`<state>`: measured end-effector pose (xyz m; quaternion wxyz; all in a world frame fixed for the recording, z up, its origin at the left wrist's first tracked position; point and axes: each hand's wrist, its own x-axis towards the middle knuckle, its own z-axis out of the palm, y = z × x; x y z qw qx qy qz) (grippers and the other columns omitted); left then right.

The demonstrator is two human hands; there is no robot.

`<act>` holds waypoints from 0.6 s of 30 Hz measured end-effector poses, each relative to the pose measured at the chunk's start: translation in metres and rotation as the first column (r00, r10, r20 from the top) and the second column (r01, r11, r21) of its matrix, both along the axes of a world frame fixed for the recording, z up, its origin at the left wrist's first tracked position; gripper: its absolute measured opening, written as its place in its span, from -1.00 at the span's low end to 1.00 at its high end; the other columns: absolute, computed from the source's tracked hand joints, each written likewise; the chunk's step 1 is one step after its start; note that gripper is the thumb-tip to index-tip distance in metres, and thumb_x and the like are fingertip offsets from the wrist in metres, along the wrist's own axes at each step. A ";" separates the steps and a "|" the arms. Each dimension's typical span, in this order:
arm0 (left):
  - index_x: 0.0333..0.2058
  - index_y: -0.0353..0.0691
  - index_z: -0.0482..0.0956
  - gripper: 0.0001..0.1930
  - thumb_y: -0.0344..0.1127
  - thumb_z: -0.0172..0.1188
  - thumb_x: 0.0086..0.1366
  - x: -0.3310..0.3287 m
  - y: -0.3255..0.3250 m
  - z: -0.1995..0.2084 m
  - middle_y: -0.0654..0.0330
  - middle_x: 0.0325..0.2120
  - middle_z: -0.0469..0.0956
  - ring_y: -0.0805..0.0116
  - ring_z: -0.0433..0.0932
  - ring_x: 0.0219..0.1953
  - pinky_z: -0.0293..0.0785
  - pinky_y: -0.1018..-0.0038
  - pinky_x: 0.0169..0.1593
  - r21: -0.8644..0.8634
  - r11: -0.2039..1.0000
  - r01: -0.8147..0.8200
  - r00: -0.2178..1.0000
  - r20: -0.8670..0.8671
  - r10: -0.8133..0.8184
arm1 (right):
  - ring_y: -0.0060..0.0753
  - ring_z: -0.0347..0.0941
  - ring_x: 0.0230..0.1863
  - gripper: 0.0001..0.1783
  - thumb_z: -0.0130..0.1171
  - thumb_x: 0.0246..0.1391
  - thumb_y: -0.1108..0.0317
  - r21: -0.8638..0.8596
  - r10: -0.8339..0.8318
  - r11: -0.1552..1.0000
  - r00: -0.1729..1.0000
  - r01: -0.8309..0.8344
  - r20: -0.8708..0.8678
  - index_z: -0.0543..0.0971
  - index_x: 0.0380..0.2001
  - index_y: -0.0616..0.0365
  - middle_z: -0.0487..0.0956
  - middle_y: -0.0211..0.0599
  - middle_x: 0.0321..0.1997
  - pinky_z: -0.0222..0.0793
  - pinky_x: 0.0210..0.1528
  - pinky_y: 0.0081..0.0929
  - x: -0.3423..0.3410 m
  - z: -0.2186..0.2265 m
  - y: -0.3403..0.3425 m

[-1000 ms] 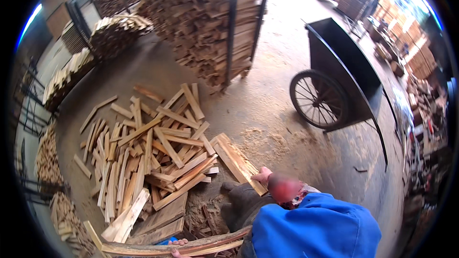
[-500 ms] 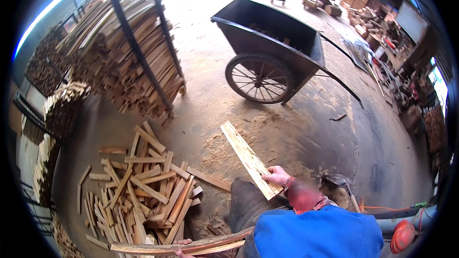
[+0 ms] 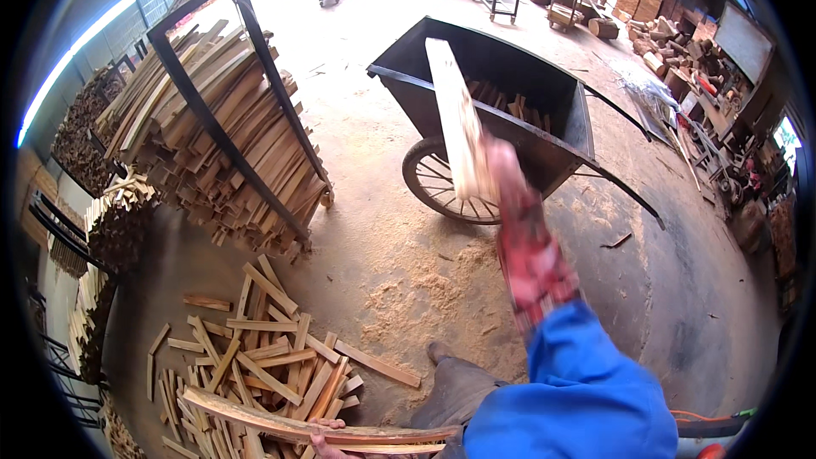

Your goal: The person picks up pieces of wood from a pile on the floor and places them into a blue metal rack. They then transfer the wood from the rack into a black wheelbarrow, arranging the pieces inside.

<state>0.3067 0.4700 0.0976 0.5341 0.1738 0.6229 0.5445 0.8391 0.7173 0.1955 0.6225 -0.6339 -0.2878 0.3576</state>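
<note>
My right arm, in a blue garment over a red plaid sleeve, stretches forward. My right hand, blurred by motion, grips the near end of a pale wooden board. The board's far end overlaps the open top of a black metal handcart. Low in the picture, my left hand is closed around a long, slightly bowed wooden strip with a rough edge. A second thin pale strip lies just under it, next to my left hand. Short wood pieces lie inside the cart.
A loose heap of cut wood sticks covers the floor at the lower left. Beyond it stands a black metal rack stacked with long strips. Sawdust is scattered before the cart. Logs and tools line the right side.
My right hand has swung forward from near my lap, carrying the board to the cart. My left hand stays low with the long strip, whose far end has risen a little.
</note>
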 end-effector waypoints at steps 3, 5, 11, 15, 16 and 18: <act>-0.24 -0.26 0.42 -0.41 0.26 -0.10 0.22 0.002 0.016 0.011 0.10 -0.35 0.47 0.21 0.45 -0.24 0.41 0.30 -0.11 0.080 0.997 0.010 0.998 -0.066 -0.005 | -0.40 0.53 -0.37 -0.59 0.07 0.23 0.02 0.165 -0.078 0.980 0.982 0.107 -0.173 0.51 -0.28 0.23 0.54 -0.33 -0.34 0.51 -0.39 -0.40 -0.020 0.059 0.084; -0.24 -0.26 0.42 -0.41 0.26 -0.10 0.22 0.020 0.032 0.015 0.10 -0.36 0.47 0.21 0.45 -0.25 0.41 0.30 -0.11 0.107 0.992 0.062 0.998 -0.035 -0.059 | -0.45 0.53 -0.27 -0.67 0.14 0.19 0.18 0.193 0.224 0.949 0.963 -0.251 0.149 0.52 -0.17 0.26 0.54 -0.31 -0.24 0.53 -0.32 -0.47 0.007 0.005 0.081; -0.17 -0.30 0.43 -0.48 0.10 0.19 0.18 0.060 0.062 0.045 0.13 -0.29 0.48 0.28 0.48 -0.30 0.47 0.35 -0.16 0.108 0.994 0.015 0.988 0.154 -0.031 | -0.25 0.47 0.05 -0.38 0.12 0.14 -0.06 -0.219 0.969 0.237 0.245 -0.947 -0.011 0.41 0.18 0.07 0.57 -0.21 0.02 0.39 0.12 -0.31 -0.220 -0.106 -0.075; 0.05 -0.27 0.21 -0.37 -0.28 0.29 0.03 0.095 0.104 0.053 0.20 -0.33 0.35 0.40 0.35 -0.31 0.38 0.45 -0.14 0.356 0.934 0.000 0.895 0.416 -0.159 | -0.44 0.36 0.12 0.05 0.40 -0.10 -0.08 0.177 0.969 -0.074 -0.112 -0.981 -0.219 0.13 0.31 0.25 0.44 -0.16 0.14 0.32 0.14 -0.46 -0.284 -0.119 -0.141; 0.05 -0.27 0.20 -0.36 -0.30 0.30 0.02 0.100 0.109 0.059 0.19 -0.33 0.35 0.39 0.36 -0.31 0.39 0.44 -0.14 0.365 0.931 0.018 0.879 0.438 -0.188 | -0.45 0.34 0.12 0.03 0.41 -0.10 -0.03 0.176 0.959 0.000 -0.050 -0.984 -0.278 0.14 0.29 0.28 0.44 -0.16 0.11 0.30 0.14 -0.48 -0.280 -0.097 -0.143; 0.05 -0.27 0.20 -0.37 -0.29 0.29 0.03 0.107 0.122 0.061 0.18 -0.33 0.34 0.39 0.36 -0.31 0.39 0.44 -0.15 0.402 0.912 0.082 0.850 0.450 -0.275 | -0.48 0.30 0.12 0.00 0.43 -0.11 0.07 0.156 0.915 0.157 0.084 -0.975 -0.394 0.15 0.26 0.35 0.44 -0.17 0.06 0.27 0.14 -0.52 -0.262 -0.061 -0.142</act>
